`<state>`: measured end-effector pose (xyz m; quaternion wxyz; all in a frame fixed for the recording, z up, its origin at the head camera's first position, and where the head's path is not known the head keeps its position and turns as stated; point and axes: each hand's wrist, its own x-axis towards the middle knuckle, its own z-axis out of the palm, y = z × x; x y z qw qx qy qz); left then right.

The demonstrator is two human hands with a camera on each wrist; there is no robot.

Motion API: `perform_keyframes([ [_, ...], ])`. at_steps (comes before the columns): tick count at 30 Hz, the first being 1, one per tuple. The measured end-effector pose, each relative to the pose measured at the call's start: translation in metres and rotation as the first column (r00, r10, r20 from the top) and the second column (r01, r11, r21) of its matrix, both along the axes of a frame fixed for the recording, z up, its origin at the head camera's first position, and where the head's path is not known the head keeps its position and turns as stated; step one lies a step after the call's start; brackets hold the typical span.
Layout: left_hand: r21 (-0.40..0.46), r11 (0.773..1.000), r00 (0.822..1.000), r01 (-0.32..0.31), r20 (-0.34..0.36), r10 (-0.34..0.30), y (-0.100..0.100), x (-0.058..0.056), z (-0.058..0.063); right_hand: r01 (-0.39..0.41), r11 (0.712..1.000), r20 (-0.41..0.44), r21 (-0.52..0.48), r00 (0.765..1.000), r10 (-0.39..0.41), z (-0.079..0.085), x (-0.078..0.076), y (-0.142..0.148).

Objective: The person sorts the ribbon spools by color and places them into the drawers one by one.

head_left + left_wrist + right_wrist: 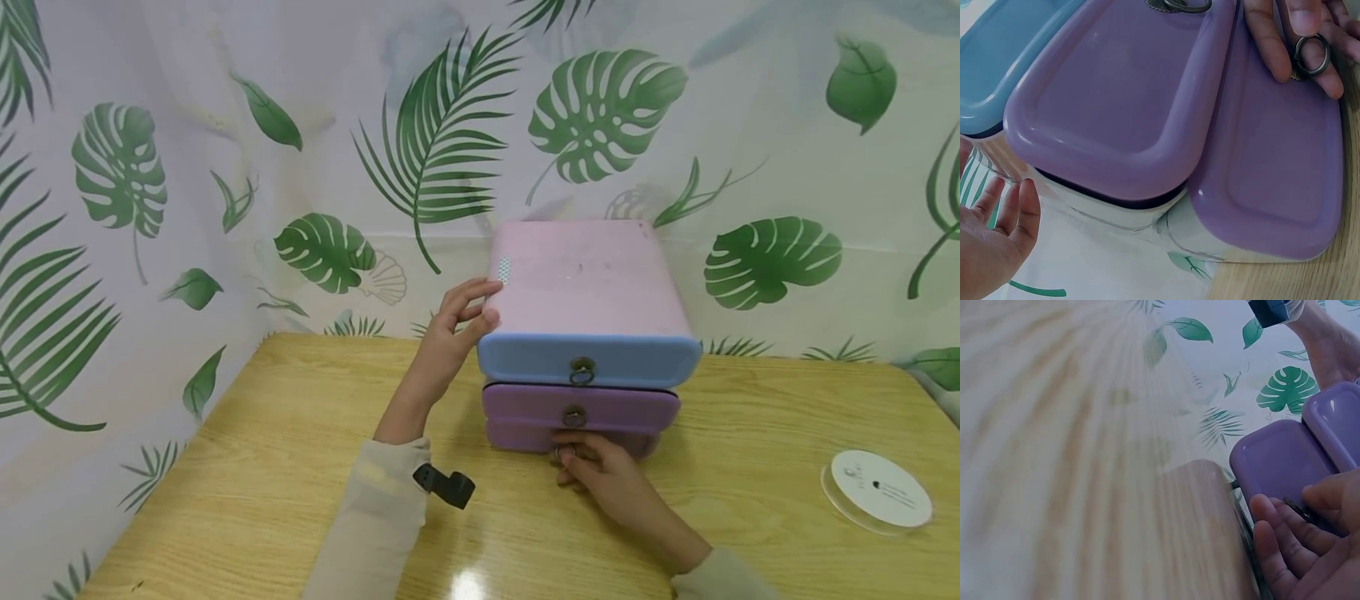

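**Pale cream sleeves over a yellow wood-grain bench, both hands at a small stack of drawers**

Nearest the camera, the pale cream sleeves (pixel 371 529) come in from the lower edge, with a black strap-like device (pixel 448 486) on the left wrist. Beyond them, on the yellow wood-grain bench (pixel 262 467), sits a pink-topped box of three drawers (pixel 585 283), its back near a white cloth printed with green leaves (pixel 315 192).

One glossy blue drawer front (pixel 532 360) is uppermost; under it come a glossy purple middle front (pixel 521 404) and a matching purple bottom front (pixel 513 436), lowest and close to the bench. Dark lines show behind the blue and middle fronts in the left wrist view.

Of the hands, the left hand (pixel 447 340) has its fingers spread and slightly bent, fingertips and thumb at the left edge of the pink top, just beside a small dotted teal patch (pixel 505 270). The right hand (pixel 603 472) pinches the dark bronze-coloured ring pull (pixel 1326 59) of the bottom front between thumb and fingers.

Well apart, to the right, a flat white round spool (pixel 883 493) lies on the bench.
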<state>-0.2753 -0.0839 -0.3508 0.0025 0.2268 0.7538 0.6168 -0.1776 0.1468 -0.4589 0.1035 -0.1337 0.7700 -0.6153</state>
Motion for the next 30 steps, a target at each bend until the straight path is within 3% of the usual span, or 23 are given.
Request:
perform_keyframes([
  [9,-0.001,1.0,1.0,0.0,-0.003,0.0,-0.001,0.0,-0.002,0.057,0.996,-0.068,0.065,0.996,-0.053,-0.004,-0.001,-0.002],
  [20,-0.002,1.0,1.0,0.0,-0.007,0.0,-0.001,0.002,-0.001,0.1,0.994,-0.007,0.046,0.995,-0.1,-0.003,0.004,-0.004],
  [30,0.004,1.0,1.0,0.005,-0.004,-0.005,-0.001,0.001,-0.002,0.088,0.995,0.036,0.041,0.995,-0.089,-0.002,0.01,-0.002],
])
